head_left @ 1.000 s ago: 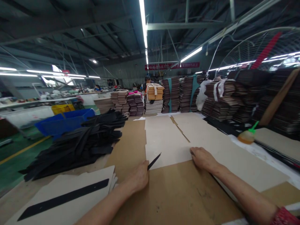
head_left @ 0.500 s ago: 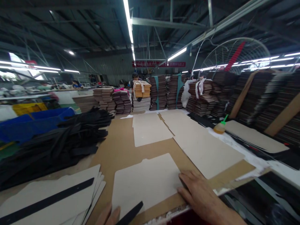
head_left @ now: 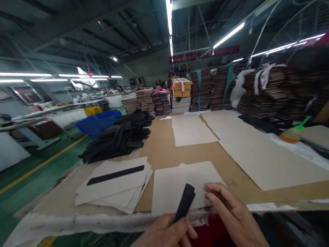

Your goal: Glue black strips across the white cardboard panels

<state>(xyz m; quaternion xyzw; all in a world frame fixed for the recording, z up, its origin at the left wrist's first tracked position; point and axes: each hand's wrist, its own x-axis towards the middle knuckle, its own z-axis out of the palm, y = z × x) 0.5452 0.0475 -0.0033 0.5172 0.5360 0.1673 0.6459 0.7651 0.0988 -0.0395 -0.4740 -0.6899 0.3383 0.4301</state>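
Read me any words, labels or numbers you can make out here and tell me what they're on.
Red banner under the roof: pale lettering, too blurred to read.
Black strip in the left hand: no text.
Pale card under the right hand: no text.

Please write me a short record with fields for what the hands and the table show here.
left hand: grips a black strip by its lower end
right hand: open, fingertips on the pale card sheet
card stack: left of that sheet, one black strip laid on top
black pile: further back on the left
table: brown board surface with larger pale sheets on the right
bottle: orange, green cap, far right
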